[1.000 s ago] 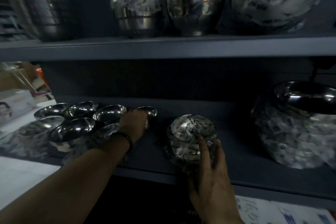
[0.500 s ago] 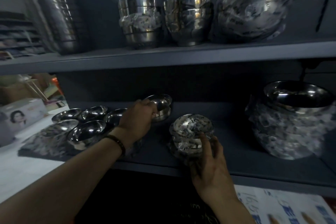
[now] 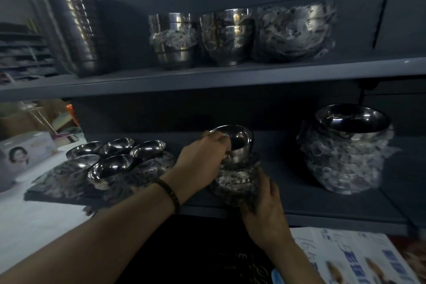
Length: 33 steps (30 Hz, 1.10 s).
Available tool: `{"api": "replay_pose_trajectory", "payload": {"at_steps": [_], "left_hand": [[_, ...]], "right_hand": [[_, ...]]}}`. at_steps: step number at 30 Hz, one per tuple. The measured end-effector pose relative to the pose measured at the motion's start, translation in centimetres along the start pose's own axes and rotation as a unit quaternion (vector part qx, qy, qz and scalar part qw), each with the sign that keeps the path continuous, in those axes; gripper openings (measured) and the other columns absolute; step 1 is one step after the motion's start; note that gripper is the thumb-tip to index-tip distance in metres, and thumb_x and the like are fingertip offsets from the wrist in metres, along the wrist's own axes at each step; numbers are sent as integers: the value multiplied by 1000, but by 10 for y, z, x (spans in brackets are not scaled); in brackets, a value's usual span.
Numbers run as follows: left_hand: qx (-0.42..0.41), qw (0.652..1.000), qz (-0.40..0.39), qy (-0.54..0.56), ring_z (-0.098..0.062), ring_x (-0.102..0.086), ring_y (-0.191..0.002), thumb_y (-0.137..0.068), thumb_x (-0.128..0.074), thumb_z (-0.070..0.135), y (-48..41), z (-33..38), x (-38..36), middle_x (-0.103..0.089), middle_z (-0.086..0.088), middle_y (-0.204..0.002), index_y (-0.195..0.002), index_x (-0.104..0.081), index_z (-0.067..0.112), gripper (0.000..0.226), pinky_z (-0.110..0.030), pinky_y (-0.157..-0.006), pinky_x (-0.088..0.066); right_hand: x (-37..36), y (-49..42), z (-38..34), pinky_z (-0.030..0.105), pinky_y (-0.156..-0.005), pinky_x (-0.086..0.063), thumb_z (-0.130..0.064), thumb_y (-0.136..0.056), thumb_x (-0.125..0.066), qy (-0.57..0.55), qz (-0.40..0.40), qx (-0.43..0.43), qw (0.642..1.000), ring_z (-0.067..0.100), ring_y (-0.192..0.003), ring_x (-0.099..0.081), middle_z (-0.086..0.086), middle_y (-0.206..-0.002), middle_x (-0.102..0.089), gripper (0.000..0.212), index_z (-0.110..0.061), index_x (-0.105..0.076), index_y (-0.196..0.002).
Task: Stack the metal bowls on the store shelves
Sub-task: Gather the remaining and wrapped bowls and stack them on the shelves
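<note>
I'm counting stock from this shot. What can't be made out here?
Head view:
- Bowl count in the wrapped stack: hidden by the wrap, the right hand and the left hand.
- Whether the bowl touches that stack: the left hand covers the join.
- Box: cut off by the left edge.
- Tall stack, upper left: blurred, dim.

1. We have a single view, from a camera worn on the person's head as they face the store shelves.
2. It looks forward and slightly down: the upper shelf (image 3: 207, 83) crosses above mid-frame, and the lower shelf (image 3: 295, 177) lies below it.
3. We sit near. Both forearms enter from the bottom edge, and the left hand (image 3: 200, 159), holding a bowl (image 3: 241, 140), meets the right hand (image 3: 265, 200), gripping a wrapped stack (image 3: 232, 180), near the centre.
4. The wide lens bows the shelf edges and takes in a white counter (image 3: 34, 214) at far left.
</note>
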<state>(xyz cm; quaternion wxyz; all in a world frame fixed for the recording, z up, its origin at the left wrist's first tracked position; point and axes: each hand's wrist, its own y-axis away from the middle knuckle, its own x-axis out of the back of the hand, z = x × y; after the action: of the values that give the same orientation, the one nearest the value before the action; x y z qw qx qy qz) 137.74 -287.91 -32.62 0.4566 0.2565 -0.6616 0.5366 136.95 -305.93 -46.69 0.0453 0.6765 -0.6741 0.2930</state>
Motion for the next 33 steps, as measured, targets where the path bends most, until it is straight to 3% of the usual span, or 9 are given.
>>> {"api": "replay_pose_trajectory", "payload": {"at_steps": [7,12,15,19,22,26,29,33], "left_hand": [[1,998,-55,8,-18,-51,-119,-93,-64,3,-10,11,-23,-57,5,-125,-119,-61,21,32,-37,-98,-51],[26,994,-101,16,-21,-53,-120,-93,-68,5,-19,11,-40,-58,4,-127,-119,-63,23,32,-42,-98,-53],[45,995,-80,40,-20,-61,-111,-94,-71,7,-17,11,-48,-62,4,-122,-113,-66,25,27,-38,-90,-54],[65,992,-55,89,-22,-62,-114,-97,-67,9,-15,10,-54,-63,1,-126,-111,-69,23,19,-37,-92,-53],[78,990,-30,117,-20,-58,-119,-98,-69,18,-6,1,-55,-59,4,-129,-116,-66,25,20,-38,-97,-52],[78,994,32,63,-20,-50,-120,-96,-66,29,20,-29,-53,-55,8,-123,-118,-61,30,23,-38,-98,-49],[105,993,47,-3,-22,-56,-112,-91,-70,32,52,-61,-54,-59,7,-116,-113,-63,31,23,-38,-100,-49],[155,983,63,-77,-28,-57,-120,-91,-65,34,99,-104,-58,-63,4,-129,-123,-66,32,32,-42,-101,-53]], "right_hand": [[2,-4,-2,27,-113,-33,-19,-94,-69,2,-4,-10,1000,24,-150,-34,6,-167,-26,92,-35,-14,-166],[0,-4,-3,30,-110,-40,-18,-96,-66,-6,-23,-4,1000,26,-148,-40,3,-169,-18,99,-50,-1,-163],[-3,-4,-6,34,-111,-46,-18,-98,-65,-3,-43,3,999,27,-148,-42,2,-170,-14,104,-66,9,-154],[-12,-6,-4,30,-110,-41,-19,-98,-66,-10,-51,-6,999,27,-149,-41,2,-171,-11,107,-53,12,-161],[-17,-9,-4,32,-113,-43,-20,-98,-67,-11,-56,-8,998,27,-150,-40,1,-172,-10,108,-54,14,-161],[-24,-13,-8,43,-115,-47,-20,-98,-68,-6,-46,-16,999,29,-151,-41,3,-172,-11,110,-61,15,-157],[-32,-13,-10,52,-117,-45,-18,-96,-70,13,-28,-29,999,34,-152,-38,6,-173,-9,116,-62,19,-155],[-39,-10,-12,51,-119,-42,-19,-94,-71,22,-18,-32,999,36,-156,-31,7,-175,-4,117,-57,20,-158]]}}
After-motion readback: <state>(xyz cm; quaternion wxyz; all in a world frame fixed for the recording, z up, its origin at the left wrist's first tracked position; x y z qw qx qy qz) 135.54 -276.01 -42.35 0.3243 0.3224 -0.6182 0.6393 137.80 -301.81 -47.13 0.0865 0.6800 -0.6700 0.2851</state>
